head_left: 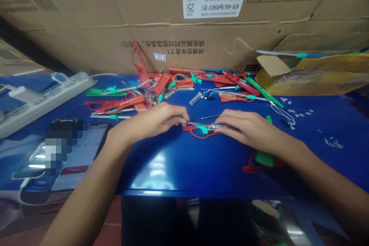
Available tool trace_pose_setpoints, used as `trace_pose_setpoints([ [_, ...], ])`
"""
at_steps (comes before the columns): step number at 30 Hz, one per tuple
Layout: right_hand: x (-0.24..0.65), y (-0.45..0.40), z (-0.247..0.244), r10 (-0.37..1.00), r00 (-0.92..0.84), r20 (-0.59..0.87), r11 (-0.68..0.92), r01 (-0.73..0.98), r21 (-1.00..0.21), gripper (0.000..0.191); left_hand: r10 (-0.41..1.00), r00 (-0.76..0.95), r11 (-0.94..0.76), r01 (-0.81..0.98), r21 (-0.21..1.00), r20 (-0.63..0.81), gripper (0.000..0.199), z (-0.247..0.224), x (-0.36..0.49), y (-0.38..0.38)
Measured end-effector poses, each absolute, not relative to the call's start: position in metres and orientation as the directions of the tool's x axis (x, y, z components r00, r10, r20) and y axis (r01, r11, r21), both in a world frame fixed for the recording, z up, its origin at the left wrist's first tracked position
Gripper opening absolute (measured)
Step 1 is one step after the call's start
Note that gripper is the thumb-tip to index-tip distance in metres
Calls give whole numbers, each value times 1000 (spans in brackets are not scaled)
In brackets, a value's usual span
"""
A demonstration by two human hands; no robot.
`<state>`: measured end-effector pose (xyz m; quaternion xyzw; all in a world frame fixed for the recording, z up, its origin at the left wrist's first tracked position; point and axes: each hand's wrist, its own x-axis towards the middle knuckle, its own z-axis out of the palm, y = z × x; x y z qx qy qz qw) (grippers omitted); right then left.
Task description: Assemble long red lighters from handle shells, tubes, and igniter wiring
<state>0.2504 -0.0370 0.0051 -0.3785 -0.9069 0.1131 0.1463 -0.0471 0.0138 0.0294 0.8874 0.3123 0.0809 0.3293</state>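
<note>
A red plastic lighter handle half (188,128) with a trigger loop lies on the blue table between my hands. A teal trigger (204,129) sits in it, and a metal tube (219,125) runs from it under my right fingers. My left hand (161,120) is closed in a pinch at the handle's left end, on what looks like a thin wire; its very tip is hidden. My right hand (245,127) is closed from above on the tube and the handle's right part. Just behind them lies a thin metal rod (209,117).
Piled lighter parts (127,103) line the back, before a large cardboard box (115,11). Under my right forearm lie a green piece (264,158) and a red shell (249,168). Left are a power strip (43,102) and phones (79,157); right, small white bits (333,143).
</note>
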Motion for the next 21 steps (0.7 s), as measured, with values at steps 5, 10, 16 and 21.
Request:
trace_pose_setpoints([
  [5, 250, -36, 4, 722, -669, 178, 683, 647, -340, 31, 629, 775, -593, 531, 606, -64, 23, 29, -46, 13],
  [10, 252, -35, 3, 736, -657, 164, 664, 654, -362, 31, 653, 751, -560, 566, 605, -99, 22, 30, -45, 11],
  [16, 252, -35, 3, 738, -656, 158, 660, 653, -373, 31, 635, 771, -590, 521, 616, -43, 19, 30, -45, 13],
  [21, 252, -35, 3, 736, -657, 166, 665, 655, -357, 31, 660, 748, -550, 538, 638, -62, 21, 30, -45, 13],
])
